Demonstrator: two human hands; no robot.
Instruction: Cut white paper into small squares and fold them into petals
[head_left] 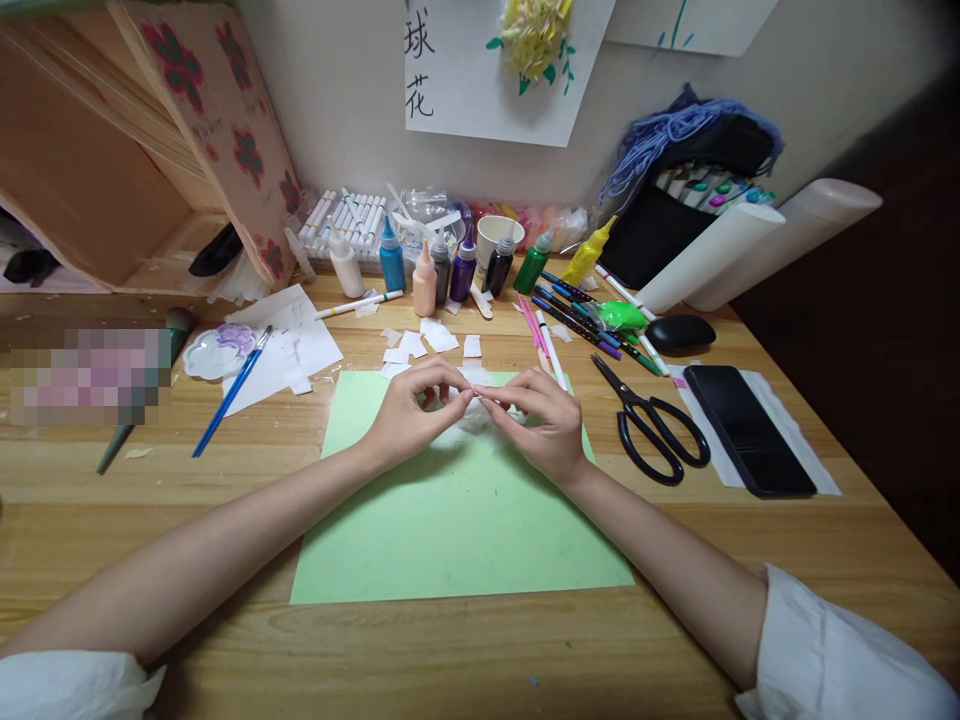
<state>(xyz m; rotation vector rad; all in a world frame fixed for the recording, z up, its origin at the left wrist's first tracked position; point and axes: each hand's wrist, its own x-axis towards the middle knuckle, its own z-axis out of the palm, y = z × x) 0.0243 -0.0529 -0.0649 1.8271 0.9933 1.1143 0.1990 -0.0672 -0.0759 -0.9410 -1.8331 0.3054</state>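
Over the upper part of a light green sheet of paper (465, 530), my two hands meet fingertip to fingertip. My left hand (420, 405) pinches with thumb and forefinger, and my right hand (540, 420) pinches at the same spot from the other side. Whatever small, thin, pale thing sits between the fingertips is too small to name. Beneath and behind the fingers lies some crumpled white material (472, 420), partly covered by the hands. Several white paper scraps (439, 334) are scattered just past the sheet's far edge.
Black scissors (651, 420) and a phone (748, 430) lie on the right. Paint bottles (391, 260) line the back, near pens (577, 320) and a mouse (681, 334). On the left are a blue brush (229, 400), a palette (214, 355) and a pink painted box (225, 130).
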